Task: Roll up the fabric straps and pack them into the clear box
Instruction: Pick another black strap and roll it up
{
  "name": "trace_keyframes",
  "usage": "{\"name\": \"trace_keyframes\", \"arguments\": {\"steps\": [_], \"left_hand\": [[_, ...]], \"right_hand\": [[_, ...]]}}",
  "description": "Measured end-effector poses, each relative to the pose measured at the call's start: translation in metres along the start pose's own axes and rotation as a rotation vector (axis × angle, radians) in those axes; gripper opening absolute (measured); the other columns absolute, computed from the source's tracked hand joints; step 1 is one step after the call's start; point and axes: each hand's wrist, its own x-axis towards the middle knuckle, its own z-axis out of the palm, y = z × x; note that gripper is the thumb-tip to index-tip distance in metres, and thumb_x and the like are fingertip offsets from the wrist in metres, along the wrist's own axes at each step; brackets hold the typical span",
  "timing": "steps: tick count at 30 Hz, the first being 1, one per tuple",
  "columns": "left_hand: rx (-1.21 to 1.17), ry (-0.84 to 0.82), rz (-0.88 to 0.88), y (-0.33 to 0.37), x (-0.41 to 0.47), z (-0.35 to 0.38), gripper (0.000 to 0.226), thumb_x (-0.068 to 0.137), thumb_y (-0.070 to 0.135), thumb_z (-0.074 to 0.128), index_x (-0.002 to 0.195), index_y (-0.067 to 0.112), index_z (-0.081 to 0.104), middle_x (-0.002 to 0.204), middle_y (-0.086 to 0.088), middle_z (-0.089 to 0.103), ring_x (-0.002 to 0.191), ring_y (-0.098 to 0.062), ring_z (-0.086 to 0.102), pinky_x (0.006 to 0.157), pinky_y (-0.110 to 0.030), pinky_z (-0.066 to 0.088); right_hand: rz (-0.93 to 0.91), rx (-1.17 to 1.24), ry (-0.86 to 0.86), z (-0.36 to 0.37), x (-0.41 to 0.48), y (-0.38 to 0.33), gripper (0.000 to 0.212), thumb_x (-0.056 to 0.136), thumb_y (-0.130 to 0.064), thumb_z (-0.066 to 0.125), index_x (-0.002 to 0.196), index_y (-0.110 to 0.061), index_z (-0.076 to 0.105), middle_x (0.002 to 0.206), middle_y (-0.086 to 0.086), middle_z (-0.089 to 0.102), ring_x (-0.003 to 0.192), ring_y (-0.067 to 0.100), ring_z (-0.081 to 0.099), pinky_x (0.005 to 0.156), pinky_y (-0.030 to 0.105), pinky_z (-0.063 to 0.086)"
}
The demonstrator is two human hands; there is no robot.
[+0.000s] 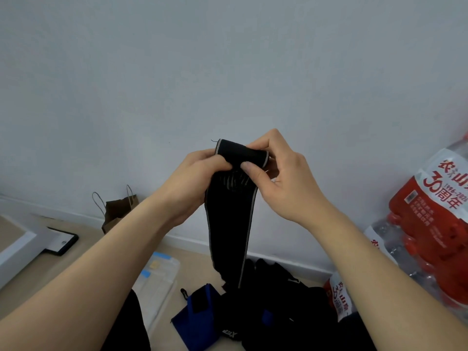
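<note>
- Head view. Landmark is the black strap (231, 224), with grey piping on both long edges, held up mid-frame in front of the wall (228, 59).
- The left hand (195, 183) grips the black strap's top end from the left, thumb curled over the front face.
- The right hand (286, 188) pinches the same top end from the right, thumb on the front and index finger over the top of the fold.
- The top end is turned over into a short roll between both hands. A loose thread sticks out at its upper-left corner.
- The rest of the black strap hangs free and narrows downward. Its tail reaches the pile of dark straps (278, 300) on the floor (76, 257); contact there is hard to tell, black on black.
- The blue strap (200, 315) lies below-left of the black strap's tail, against the pile's left edge.
- The clear box (159, 279), with blue latches, sits on the floor lower-left of the black strap, well apart from both hands. Its contents are too blurred to read.
- Room to move: bare wall above and on both sides of the black strap, and a strip of bare floor between the clear box and the blue strap.
- The paper bag (119, 211) stands well left of the black strap at the wall's foot. The water-bottle packs (435, 224) are stacked well right of it, cut off by the frame edge.
</note>
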Motion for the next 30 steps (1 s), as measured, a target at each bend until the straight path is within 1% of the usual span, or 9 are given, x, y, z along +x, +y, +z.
{"name": "trace_keyframes", "arguments": {"steps": [4,7,10,14,16,19,23,26,30], "left_hand": [[0.024,-0.066,-0.016,-0.001,-0.003,0.002,0.043,0.102,0.057,0.063,0.114,0.021,0.083,0.107,-0.009,0.082,0.095,-0.022,0.079,0.073,-0.028,0.061],[0.018,0.001,0.007,-0.005,-0.002,0.003,0.030,0.106,0.041,0.066,0.113,0.017,0.082,0.107,-0.010,0.081,0.095,-0.023,0.079,0.076,-0.031,0.063],[-0.031,-0.024,0.063,-0.005,-0.001,-0.001,0.025,0.104,0.026,0.069,0.123,0.013,0.077,0.118,-0.017,0.079,0.109,-0.032,0.078,0.092,-0.039,0.064],[0.069,0.003,0.128,-0.004,-0.001,-0.005,0.034,0.099,0.024,0.074,0.133,0.022,0.070,0.115,-0.009,0.081,0.110,-0.027,0.078,0.092,-0.033,0.062],[0.152,0.019,0.116,-0.005,-0.002,-0.002,0.027,0.100,0.037,0.076,0.125,0.027,0.075,0.110,-0.005,0.082,0.105,-0.022,0.080,0.085,-0.028,0.062],[0.246,0.024,0.094,-0.005,-0.004,0.004,0.027,0.101,0.053,0.069,0.103,0.028,0.081,0.092,0.007,0.081,0.086,-0.011,0.079,0.068,-0.017,0.057],[0.206,0.035,0.046,-0.005,-0.003,0.002,0.033,0.099,0.052,0.073,0.109,0.021,0.077,0.092,0.001,0.077,0.083,-0.016,0.076,0.068,-0.024,0.056],[0.153,0.023,0.107,-0.004,-0.003,-0.001,0.021,0.099,0.034,0.078,0.116,0.023,0.078,0.106,-0.005,0.080,0.098,-0.022,0.079,0.081,-0.029,0.062],[0.201,-0.028,0.206,-0.007,-0.003,0.000,0.030,0.097,0.032,0.079,0.125,0.024,0.071,0.119,-0.009,0.078,0.115,-0.031,0.075,0.102,-0.041,0.060]], "right_hand": [[-0.038,-0.098,0.019,0.001,0.000,0.001,0.022,0.096,-0.013,0.078,0.110,-0.022,0.063,0.094,-0.014,0.070,0.083,0.016,0.070,0.074,0.038,0.057],[-0.021,-0.055,0.033,0.004,-0.001,0.002,0.021,0.090,-0.020,0.080,0.107,-0.022,0.067,0.093,-0.011,0.072,0.081,0.018,0.072,0.069,0.035,0.060],[0.170,0.167,0.050,0.001,0.000,0.003,0.024,0.093,-0.037,0.079,0.111,-0.025,0.068,0.098,-0.008,0.077,0.086,0.018,0.076,0.069,0.029,0.059],[0.273,0.145,-0.030,-0.004,0.001,0.009,0.029,0.097,-0.028,0.081,0.123,-0.023,0.073,0.104,-0.006,0.080,0.093,0.012,0.077,0.080,0.037,0.061],[0.259,0.076,-0.006,-0.005,0.001,0.010,0.027,0.092,-0.028,0.086,0.117,-0.026,0.075,0.102,-0.012,0.079,0.097,0.009,0.076,0.081,0.032,0.060],[0.221,0.020,0.022,-0.004,-0.001,0.007,0.033,0.083,-0.024,0.093,0.109,-0.031,0.073,0.097,-0.020,0.076,0.096,0.007,0.073,0.068,0.016,0.051],[0.145,-0.008,0.027,0.002,-0.004,0.001,0.036,0.081,-0.015,0.090,0.105,-0.029,0.067,0.102,-0.020,0.070,0.099,0.009,0.069,0.060,0.026,0.056],[0.179,0.179,-0.007,0.002,-0.005,-0.001,0.031,0.087,-0.039,0.077,0.112,-0.027,0.062,0.104,-0.013,0.067,0.095,0.015,0.069,0.060,0.030,0.059],[0.330,0.233,-0.108,0.002,-0.005,0.000,0.051,0.090,-0.068,0.059,0.114,-0.023,0.057,0.089,0.000,0.070,0.073,0.025,0.070,0.054,0.035,0.057]]}}
